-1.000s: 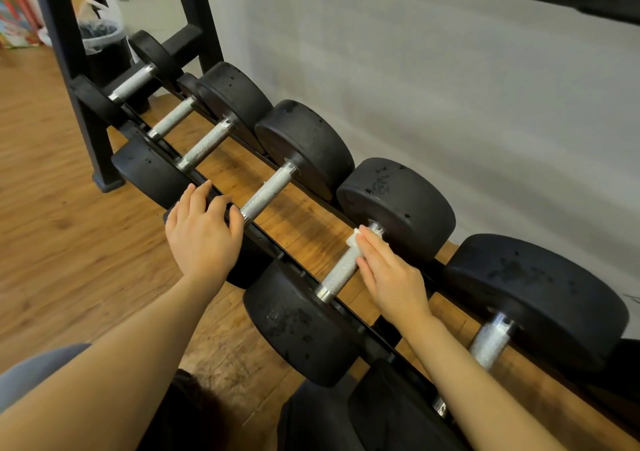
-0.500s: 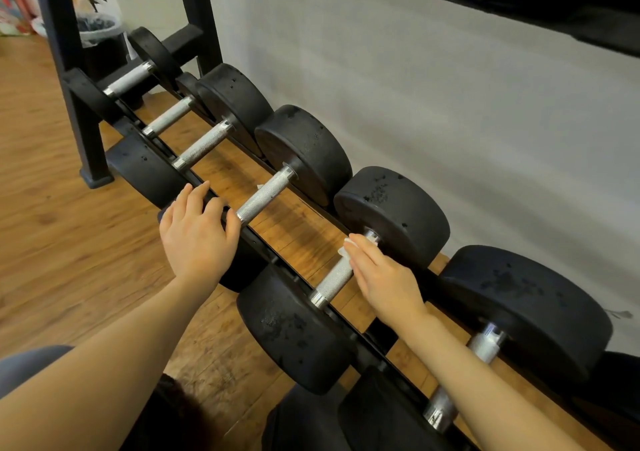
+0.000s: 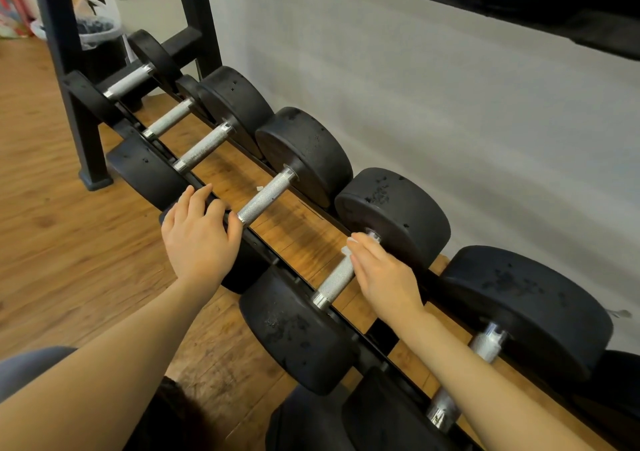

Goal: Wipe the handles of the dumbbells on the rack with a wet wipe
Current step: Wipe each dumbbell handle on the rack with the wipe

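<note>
Right hand (image 3: 384, 277) is pressing the wipe (image 3: 350, 247) on a handle (image 3: 337, 277) mid-rack (image 3: 256, 239), fingers wrapping it to rub the knurling. Left hand (image 3: 199, 239) is resting flat, fingers relaxed, on the next weight left, likely bracing.

The right hand (image 3: 382, 277) covers most of the wet wipe (image 3: 347, 245); only a white corner shows. The left hand (image 3: 199, 236) hides part of a dumbbell head. The nearest dumbbell (image 3: 446, 405) is cut off by the bottom edge.
</note>
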